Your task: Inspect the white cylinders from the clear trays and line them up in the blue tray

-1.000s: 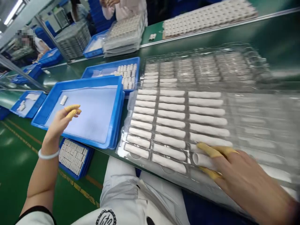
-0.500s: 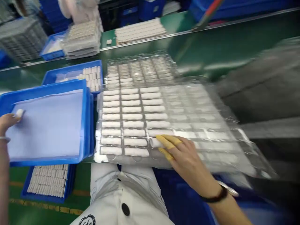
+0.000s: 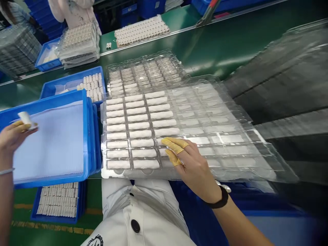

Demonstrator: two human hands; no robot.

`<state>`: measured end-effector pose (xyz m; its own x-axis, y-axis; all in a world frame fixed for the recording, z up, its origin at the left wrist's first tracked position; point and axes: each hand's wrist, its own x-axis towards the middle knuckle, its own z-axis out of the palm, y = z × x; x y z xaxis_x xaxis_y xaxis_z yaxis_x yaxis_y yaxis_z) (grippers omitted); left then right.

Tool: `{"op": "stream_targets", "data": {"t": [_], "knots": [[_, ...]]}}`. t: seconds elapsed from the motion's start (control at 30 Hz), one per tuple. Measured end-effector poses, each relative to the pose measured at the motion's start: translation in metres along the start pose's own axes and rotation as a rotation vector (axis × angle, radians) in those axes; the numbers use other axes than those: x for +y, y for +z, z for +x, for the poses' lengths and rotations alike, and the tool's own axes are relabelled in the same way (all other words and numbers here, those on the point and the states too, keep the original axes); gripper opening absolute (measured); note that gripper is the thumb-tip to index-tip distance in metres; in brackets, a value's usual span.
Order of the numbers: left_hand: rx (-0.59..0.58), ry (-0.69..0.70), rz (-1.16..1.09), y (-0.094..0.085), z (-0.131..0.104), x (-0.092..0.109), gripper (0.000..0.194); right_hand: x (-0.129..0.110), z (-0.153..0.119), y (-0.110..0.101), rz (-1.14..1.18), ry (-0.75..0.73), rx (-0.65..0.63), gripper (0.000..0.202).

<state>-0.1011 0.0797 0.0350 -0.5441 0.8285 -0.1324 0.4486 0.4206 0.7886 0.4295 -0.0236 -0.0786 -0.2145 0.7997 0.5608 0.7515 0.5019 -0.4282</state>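
White roll [image 3: 24, 118] pinched in your left hand [image 3: 13, 136], jutting above its grip, right hand [image 3: 196, 167] over clear tray [image 3: 139, 173], its hold unclear

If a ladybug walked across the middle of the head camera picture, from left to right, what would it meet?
Left hand → white roll in its fingers → blue tray's right wall → left column of white rolls → second column of white rolls → right hand.

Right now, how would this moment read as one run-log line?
left hand: holding white roll over blue tray | right hand: at clear tray, third column from left, contact unclear
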Motion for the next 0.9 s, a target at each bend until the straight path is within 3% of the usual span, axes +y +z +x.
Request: {"op": "stream_targets", "data": {"t": [0.07,0.13,0.2,0.3,0.4,0.53,0.63,0.9], "knots": [[-0.124,0.027,-0.163,0.024,-0.041,0.014,0.014,-0.015,0.009,0.006,0.120,-0.022,0.005,0.033],[-0.379,0.003,-0.395,0.049,-0.088,0.026,0.020,-0.031,0.017,0.013,0.267,-0.032,-0.016,0.033],[-0.543,-0.055,-0.526,0.075,-0.135,0.035,0.028,-0.048,0.022,0.021,0.435,-0.010,-0.067,0.032],[-0.620,-0.064,-0.645,0.115,-0.192,0.040,0.039,-0.070,0.025,0.031,0.715,0.088,-0.168,0.024],[-0.596,0.091,-0.704,0.149,-0.229,0.035,0.039,-0.086,0.022,0.039,0.934,0.226,-0.266,0.021],[-0.595,0.387,-0.565,0.178,-0.258,0.021,0.030,-0.091,0.017,0.045,0.945,0.278,-0.221,0.031],[-0.587,0.551,-0.432,0.189,-0.267,0.014,0.038,-0.088,0.014,0.044,0.911,0.284,-0.193,0.029],[-0.538,0.623,-0.341,0.194,-0.271,0.015,0.042,-0.083,0.012,0.042,0.928,0.290,-0.206,0.026]]}}
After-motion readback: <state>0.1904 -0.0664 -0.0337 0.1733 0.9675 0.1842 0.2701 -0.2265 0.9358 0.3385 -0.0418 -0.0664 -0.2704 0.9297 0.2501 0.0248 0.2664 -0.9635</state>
